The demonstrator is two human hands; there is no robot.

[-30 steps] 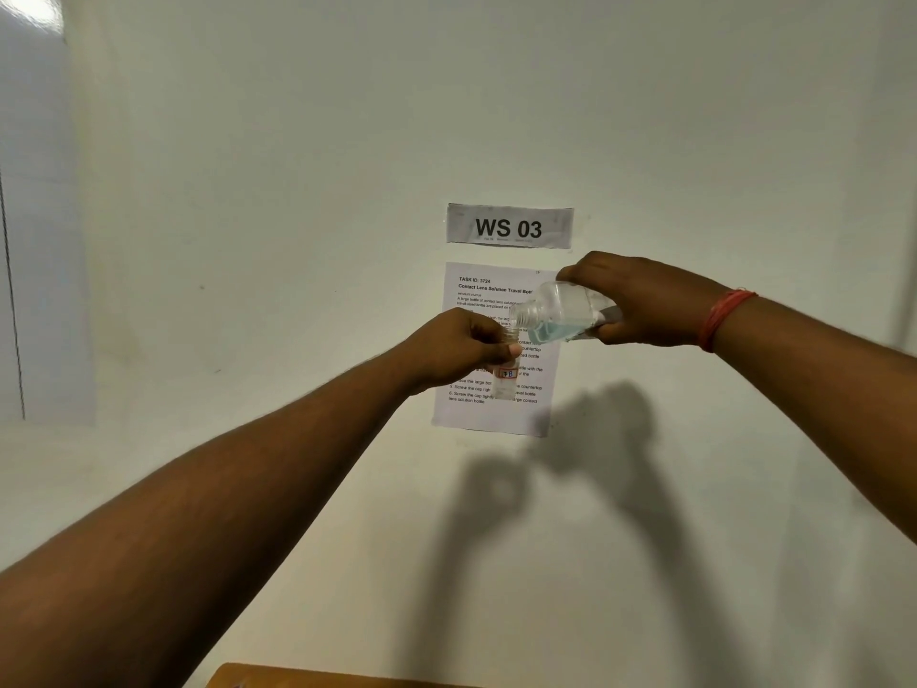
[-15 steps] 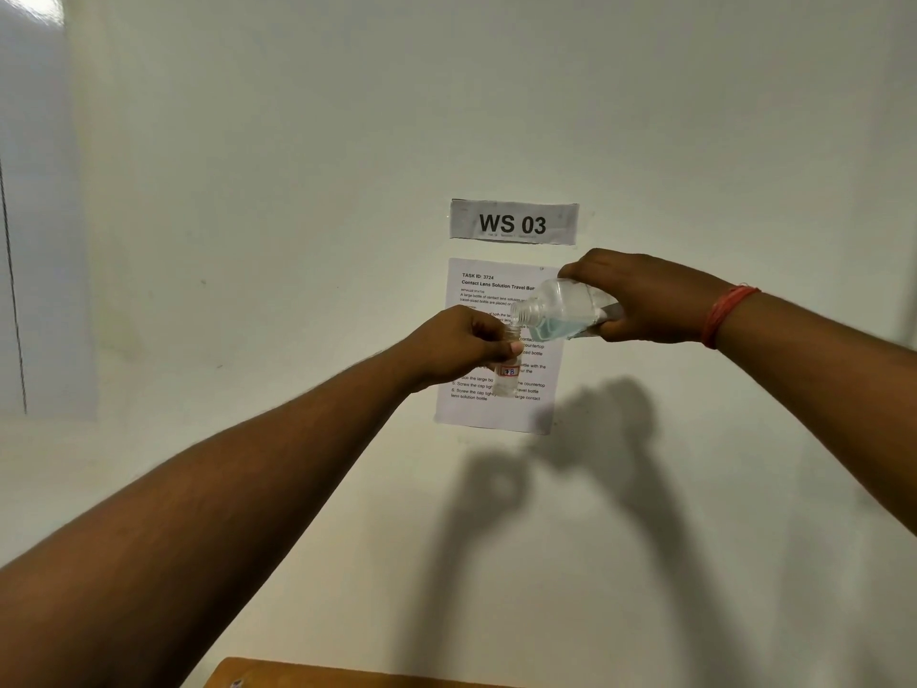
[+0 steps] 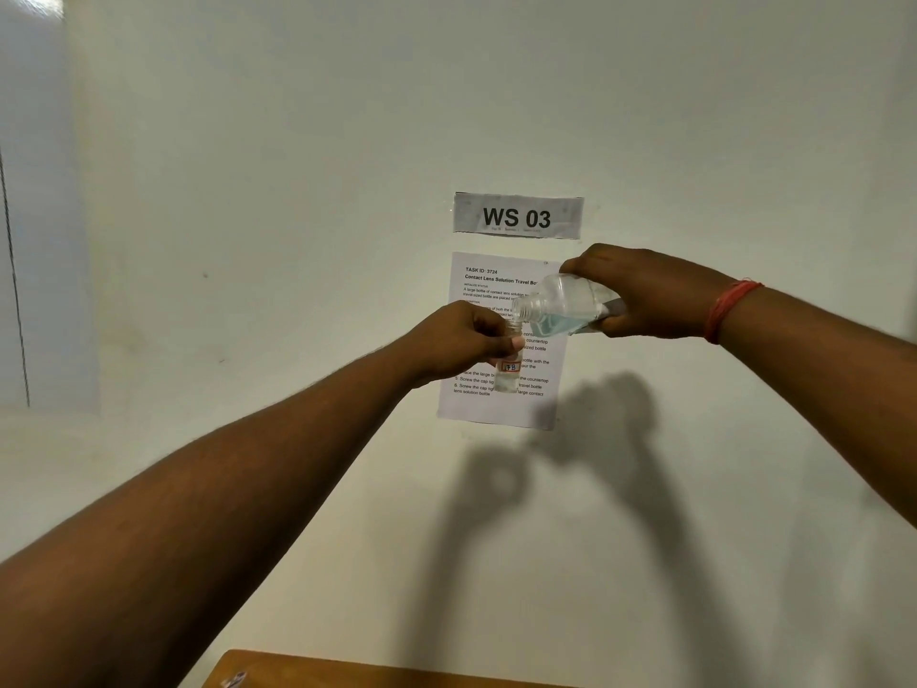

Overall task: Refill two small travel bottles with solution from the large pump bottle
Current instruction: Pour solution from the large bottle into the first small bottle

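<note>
My left hand (image 3: 461, 347) is clamped around the small bottle (image 3: 508, 369), held upright. My right hand (image 3: 645, 295) grips the large bottle (image 3: 560, 307), tipped sideways, its mouth just above the small bottle's neck. Behind both hands: a pale wall (image 3: 248, 191), a sign (image 3: 517, 217), an instruction sheet (image 3: 496, 285). Below them, a wooden table (image 3: 347, 672) edge. Both hands sit slightly higher than half a second ago.

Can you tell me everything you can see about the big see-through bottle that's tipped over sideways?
The big bottle is clear, plastic-looking, with a threaded neck and no cap or pump on it. It lies tipped almost sideways in the air, mouth pointing left and slightly down, right over the open top of the small bottle. A pale blue liquid pools along its lower side. The right hand wraps around its back end. Whether the two mouths touch cannot be told.
</note>
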